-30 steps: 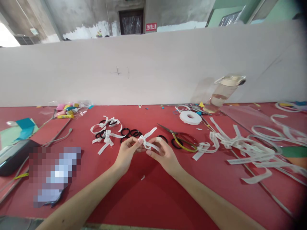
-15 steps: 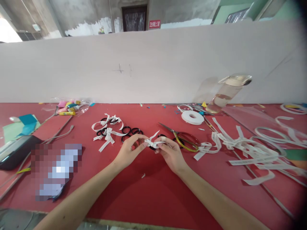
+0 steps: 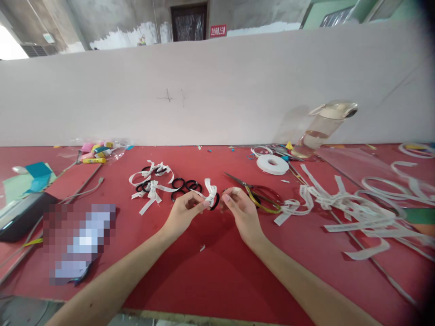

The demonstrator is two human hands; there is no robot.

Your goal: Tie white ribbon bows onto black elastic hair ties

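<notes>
Now the left hand (image 3: 183, 212) pinches a white printed ribbon (image 3: 210, 190) tied on a black hair band (image 3: 215, 202), just left of the scissors (image 3: 257, 195). Beside it, the right hand (image 3: 239, 209) pinches the ribbon's other end over the red table (image 3: 217, 276).

On the counter (image 3: 217, 271): one pair of scissors (image 3: 258, 194), one tape roll (image 3: 272, 164) behind it, one water bottle (image 3: 321, 129), two hands.
</notes>
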